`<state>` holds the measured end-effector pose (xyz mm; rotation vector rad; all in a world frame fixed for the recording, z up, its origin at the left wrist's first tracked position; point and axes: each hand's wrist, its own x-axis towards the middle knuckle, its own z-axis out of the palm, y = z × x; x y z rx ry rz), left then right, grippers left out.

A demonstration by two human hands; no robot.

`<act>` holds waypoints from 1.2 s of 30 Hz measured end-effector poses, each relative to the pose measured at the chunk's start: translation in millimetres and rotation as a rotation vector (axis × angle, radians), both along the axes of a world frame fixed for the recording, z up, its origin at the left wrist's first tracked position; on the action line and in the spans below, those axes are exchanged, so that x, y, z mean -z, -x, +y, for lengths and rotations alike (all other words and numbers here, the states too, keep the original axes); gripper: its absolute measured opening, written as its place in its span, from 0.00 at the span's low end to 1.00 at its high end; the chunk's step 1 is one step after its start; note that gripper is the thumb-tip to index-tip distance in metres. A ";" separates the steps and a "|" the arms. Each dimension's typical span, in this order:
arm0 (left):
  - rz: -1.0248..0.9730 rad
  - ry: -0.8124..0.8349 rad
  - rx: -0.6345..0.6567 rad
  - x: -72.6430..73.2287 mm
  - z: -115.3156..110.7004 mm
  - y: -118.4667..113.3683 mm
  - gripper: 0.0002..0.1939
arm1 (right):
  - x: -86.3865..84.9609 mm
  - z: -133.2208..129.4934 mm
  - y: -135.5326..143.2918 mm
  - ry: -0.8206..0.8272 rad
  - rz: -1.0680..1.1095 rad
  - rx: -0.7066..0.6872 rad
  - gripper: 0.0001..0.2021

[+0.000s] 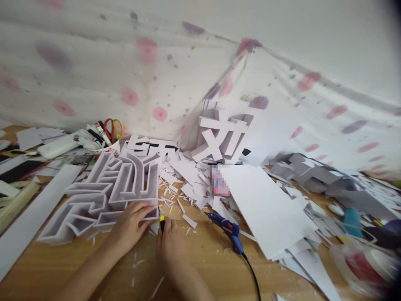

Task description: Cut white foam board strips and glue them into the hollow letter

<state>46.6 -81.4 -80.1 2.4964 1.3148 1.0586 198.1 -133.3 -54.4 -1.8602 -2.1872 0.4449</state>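
Observation:
A large hollow white character made of upright strips (125,202) lies at the left centre of the wooden table. At its lower right corner my left hand (133,223) pinches the white wall, fingers on top and thumb below. Just to the right, my right hand (172,242) is closed round a yellow and black knife (162,222), its thin tip pointing up beside the character's right edge. Whether the tip touches the wall cannot be made out.
A blue glue gun (227,228) with a black cord lies right of my hands. White sheets (269,205) and scraps surround it. Behind are a finished white character (221,136) and a cup of pens and scissors (114,148). A plastic bag (363,263) sits at right.

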 end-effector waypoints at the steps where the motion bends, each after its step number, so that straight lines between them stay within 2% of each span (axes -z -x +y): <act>1: -0.004 -0.008 -0.007 1.1 0.2 0.0 0.13 | 4.6 0.9 0.0 -0.016 -0.020 -0.012 0.13; 4: -0.008 -0.026 -0.010 4.4 0.4 0.5 0.14 | 18.0 4.2 -0.5 -0.067 -0.048 -0.015 0.10; 7: 0.003 -0.016 -0.008 6.3 0.0 1.7 0.13 | 22.2 7.6 -0.7 -0.048 -0.068 -0.036 0.08; 11: 0.017 -0.011 -0.009 6.1 -0.1 3.7 0.14 | 19.5 10.0 2.0 0.029 -0.302 -0.210 0.10; 13: 0.011 -0.022 -0.007 5.9 0.7 4.2 0.14 | 21.9 9.4 3.8 0.028 -0.380 -0.238 0.12; 17: -0.010 -0.044 -0.016 5.7 1.8 3.0 0.15 | 29.8 6.9 4.2 -0.039 -0.313 -0.179 0.14; 20: -0.036 -0.038 -0.041 5.1 0.9 0.5 0.16 | 23.9 6.4 -0.5 -0.022 -0.271 -0.211 0.12; 23: -0.051 -0.025 -0.052 3.4 -1.0 -1.6 0.17 | 8.6 7.5 -10.6 0.074 -0.212 -0.129 0.15; 27: -0.031 -0.007 -0.073 0.1 -2.6 -2.8 0.17 | -4.0 9.3 -29.3 0.166 -0.072 0.080 0.20; 30: 0.026 -0.006 -0.088 -2.4 -1.8 -2.5 0.15 | -0.8 10.5 -40.1 0.168 -0.059 0.165 0.22; 33: 0.117 -0.007 -0.089 -4.5 0.5 -1.5 0.14 | 6.3 11.7 -43.7 0.112 -0.072 0.176 0.26; 36: 0.181 -0.005 -0.086 -6.0 2.7 -0.8 0.16 | 9.7 13.8 -41.0 0.011 -0.101 0.163 0.22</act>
